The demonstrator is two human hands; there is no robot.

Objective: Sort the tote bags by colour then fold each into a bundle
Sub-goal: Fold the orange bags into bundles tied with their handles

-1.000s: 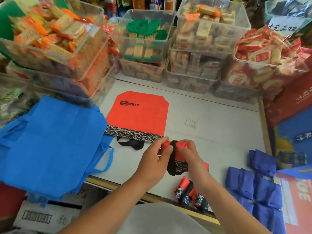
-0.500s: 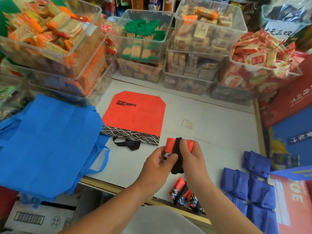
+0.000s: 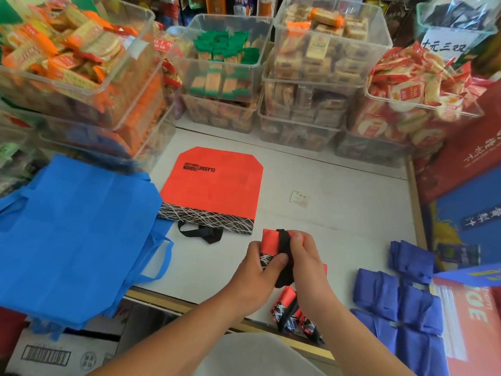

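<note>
Both hands met over the near middle of the bench [image 3: 339,213], holding one folded red bag [image 3: 271,241] just above it. The left hand [image 3: 260,270] gripped the bag's patterned end, fingers [image 3: 279,260] curled and the thumb pressed on top. The right hand [image 3: 306,267] had its fingers [image 3: 296,237] bent round the black strap [image 3: 283,241] wound across the bag's middle. One flat red bag [image 3: 217,185] lay beyond the hands, and one pile of bright blue bags [image 3: 73,234] hung over the left edge. Three finished red bundles [image 3: 283,305] lay at the near edge under the right wrist. Dark blue bundles [image 3: 376,291] sat to the right, perhaps five, their edges running together. Four stacks of clear snack tubs [image 3: 230,20] lined the back.
</note>
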